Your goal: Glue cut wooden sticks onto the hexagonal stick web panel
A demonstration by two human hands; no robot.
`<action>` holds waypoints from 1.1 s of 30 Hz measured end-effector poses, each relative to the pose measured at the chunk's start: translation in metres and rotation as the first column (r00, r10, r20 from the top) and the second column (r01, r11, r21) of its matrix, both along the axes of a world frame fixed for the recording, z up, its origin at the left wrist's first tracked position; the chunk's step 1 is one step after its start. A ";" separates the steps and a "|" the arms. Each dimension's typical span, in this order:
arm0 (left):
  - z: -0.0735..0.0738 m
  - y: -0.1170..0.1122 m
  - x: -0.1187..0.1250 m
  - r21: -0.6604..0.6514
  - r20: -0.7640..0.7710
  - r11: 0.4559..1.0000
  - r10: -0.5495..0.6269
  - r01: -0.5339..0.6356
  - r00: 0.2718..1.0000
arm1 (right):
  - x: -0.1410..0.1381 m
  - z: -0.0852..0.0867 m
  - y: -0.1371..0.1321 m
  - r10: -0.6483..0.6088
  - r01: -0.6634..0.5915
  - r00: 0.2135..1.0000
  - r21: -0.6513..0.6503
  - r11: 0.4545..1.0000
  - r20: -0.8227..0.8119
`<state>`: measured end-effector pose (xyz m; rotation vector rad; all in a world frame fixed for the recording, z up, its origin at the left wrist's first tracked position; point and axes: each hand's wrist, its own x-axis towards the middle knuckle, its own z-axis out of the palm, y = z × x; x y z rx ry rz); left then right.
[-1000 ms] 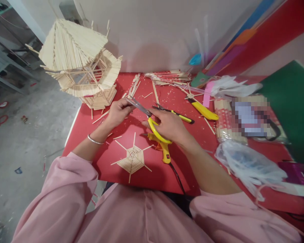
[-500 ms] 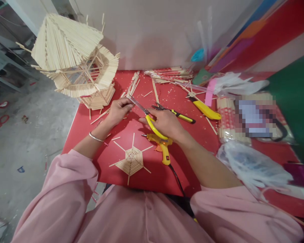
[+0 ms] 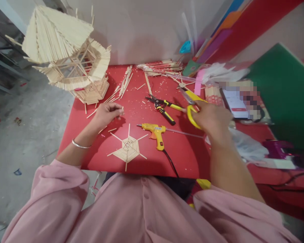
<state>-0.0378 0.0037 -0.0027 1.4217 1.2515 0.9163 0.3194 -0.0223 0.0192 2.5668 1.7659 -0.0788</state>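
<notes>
My left hand [image 3: 106, 114] is closed in a pinch over the left part of the red table, and a short pale wooden stick [image 3: 122, 109] shows at its fingertips. My right hand [image 3: 214, 118] grips yellow-handled scissors [image 3: 192, 116] at the right, their blades pointing up and left. Below and between the hands lies a web-shaped stick piece [image 3: 128, 145] with spokes sticking out from a partly filled polygon. Beside it a yellow hot glue gun [image 3: 158, 130] rests on its side with a clear glue stick in its back. Black and yellow pruning shears [image 3: 162, 107] lie behind the gun.
A tiered stick pavilion model [image 3: 66, 57] stands at the back left. Loose sticks [image 3: 126, 81] and stick bundles [image 3: 164, 67] lie along the back. A phone [image 3: 234, 101], a plastic bag [image 3: 250, 145] and a green board [image 3: 281, 94] crowd the right side. The glue gun's cord [image 3: 171, 163] crosses the front edge.
My right hand has swung right with the scissors, away from my left hand. My left hand keeps its pinch. The view has shifted a little, uncovering the shears and glue gun.
</notes>
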 end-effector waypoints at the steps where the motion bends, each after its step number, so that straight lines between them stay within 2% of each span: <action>1: 0.001 -0.009 -0.004 -0.018 -0.052 0.999 -0.051 0.050 0.997 | 0.012 -0.003 -0.007 -0.012 0.013 1.000 -0.036 0.999 0.015; 3: 0.002 -0.023 -0.010 -0.050 -0.141 0.991 -0.130 0.125 0.981 | 0.027 -0.009 -0.019 -0.034 0.037 0.999 -0.078 0.996 0.036; 6: 0.004 -0.039 -0.012 -0.086 -0.186 0.982 -0.181 0.167 0.966 | 0.030 -0.015 -0.031 -0.006 0.012 0.999 -0.121 0.993 0.048; 9: 0.004 -0.048 -0.012 -0.152 -0.178 0.973 -0.197 0.171 0.964 | 0.014 -0.020 -0.032 0.091 -0.097 0.994 0.101 0.990 0.063; 11: 0.003 -0.052 -0.012 -0.205 -0.174 0.965 -0.200 0.163 0.964 | -0.002 -0.025 -0.025 0.245 -0.241 0.969 0.242 0.940 0.011; 13: 0.001 -0.056 -0.013 -0.251 -0.163 0.955 -0.203 0.159 0.965 | -0.021 -0.028 -0.016 0.391 -0.359 0.918 0.269 0.894 -0.071; 15: -0.002 -0.061 -0.013 -0.276 -0.144 0.948 -0.201 0.156 0.969 | -0.037 -0.029 -0.011 0.435 -0.396 0.893 0.257 0.882 -0.116; 18: -0.007 -0.069 -0.014 -0.268 -0.096 0.952 -0.179 0.147 0.979 | -0.057 -0.024 -0.022 0.409 -0.388 0.898 0.150 0.910 -0.163; 22: -0.016 -0.076 -0.014 -0.250 -0.050 0.961 -0.133 0.116 0.990 | -0.072 -0.023 -0.062 0.318 -0.325 0.928 -0.007 0.946 -0.195; 24: -0.021 -0.077 -0.014 -0.255 -0.044 0.960 -0.130 0.114 0.991 | -0.075 -0.029 -0.080 0.268 -0.284 0.933 -0.036 0.958 -0.241; 26: -0.024 -0.075 -0.014 -0.262 -0.051 0.957 -0.143 0.125 0.988 | -0.077 -0.038 -0.091 0.222 -0.235 0.921 -0.003 0.972 -0.321; 29: -0.026 -0.070 -0.014 -0.223 -0.115 0.964 -0.170 0.142 0.979 | -0.076 -0.051 -0.097 0.161 -0.140 0.847 0.080 0.987 -0.506; 33: -0.024 -0.065 -0.011 -0.141 -0.230 0.976 -0.197 0.168 0.953 | -0.075 -0.059 -0.106 0.055 0.022 0.634 0.088 0.996 -0.771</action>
